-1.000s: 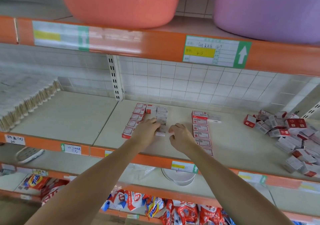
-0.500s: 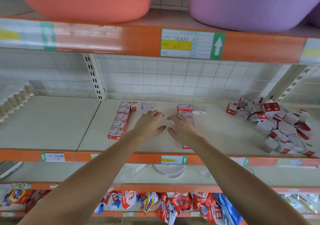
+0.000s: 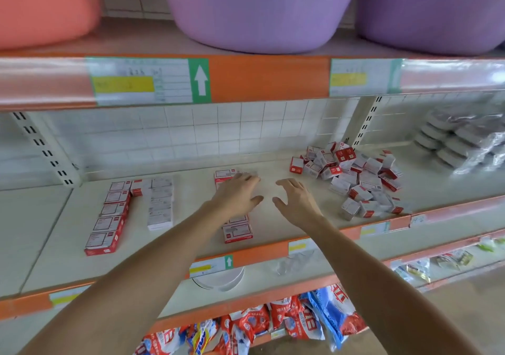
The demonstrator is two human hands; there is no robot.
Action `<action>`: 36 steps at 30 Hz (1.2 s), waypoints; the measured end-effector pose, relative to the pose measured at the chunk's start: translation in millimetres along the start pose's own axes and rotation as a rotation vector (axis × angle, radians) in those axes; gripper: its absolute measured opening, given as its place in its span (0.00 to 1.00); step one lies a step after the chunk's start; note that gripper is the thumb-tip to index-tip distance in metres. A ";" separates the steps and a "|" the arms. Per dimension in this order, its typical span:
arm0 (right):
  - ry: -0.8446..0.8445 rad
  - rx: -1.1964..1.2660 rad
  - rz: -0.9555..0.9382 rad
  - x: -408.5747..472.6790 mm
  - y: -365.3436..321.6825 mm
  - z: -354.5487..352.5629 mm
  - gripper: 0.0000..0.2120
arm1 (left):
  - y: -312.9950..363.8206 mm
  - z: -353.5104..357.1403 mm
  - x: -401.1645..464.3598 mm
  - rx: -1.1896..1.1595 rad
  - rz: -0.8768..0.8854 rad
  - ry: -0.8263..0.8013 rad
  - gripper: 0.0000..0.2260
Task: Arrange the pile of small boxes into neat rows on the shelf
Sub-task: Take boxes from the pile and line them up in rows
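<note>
A loose pile of small red-and-white boxes (image 3: 358, 180) lies at the right of the cream shelf (image 3: 191, 191). Three neat rows stand on it: a left row (image 3: 108, 216), a white-faced row beside it (image 3: 161, 204), and a middle row (image 3: 237, 231). My left hand (image 3: 236, 195) hovers over the middle row with fingers spread, covering part of it and holding nothing. My right hand (image 3: 296, 200) is open too, above bare shelf between that row and the pile.
Purple tubs (image 3: 259, 10) and a pink tub (image 3: 41, 8) sit on the shelf above, behind an orange rail with price labels (image 3: 147, 81). Wrapped grey packs (image 3: 461, 141) lie at the far right. Bagged goods (image 3: 273, 324) fill the lower shelves.
Both hands have left the second row and moved right, fingers now spread. My view has swung right, bringing the pile closer to the middle.
</note>
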State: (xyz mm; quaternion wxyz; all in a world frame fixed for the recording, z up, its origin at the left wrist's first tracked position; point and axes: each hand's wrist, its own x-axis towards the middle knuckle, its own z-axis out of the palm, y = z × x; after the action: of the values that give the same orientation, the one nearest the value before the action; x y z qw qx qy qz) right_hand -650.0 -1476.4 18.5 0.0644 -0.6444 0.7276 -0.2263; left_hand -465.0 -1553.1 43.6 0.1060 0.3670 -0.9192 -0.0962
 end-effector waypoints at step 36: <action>0.049 0.079 -0.002 70.9 229.8 -106.1 0.36 | 168.4 70.7 207.8 -0.101 -0.205 0.082 0.29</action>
State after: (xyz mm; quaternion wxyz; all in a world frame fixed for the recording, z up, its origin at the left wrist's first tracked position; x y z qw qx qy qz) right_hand -911.1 -1503.4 32.1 0.0716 -0.6365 0.7187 -0.2705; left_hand -741.1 -1570.6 44.5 0.1516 0.4566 -0.8658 -0.1378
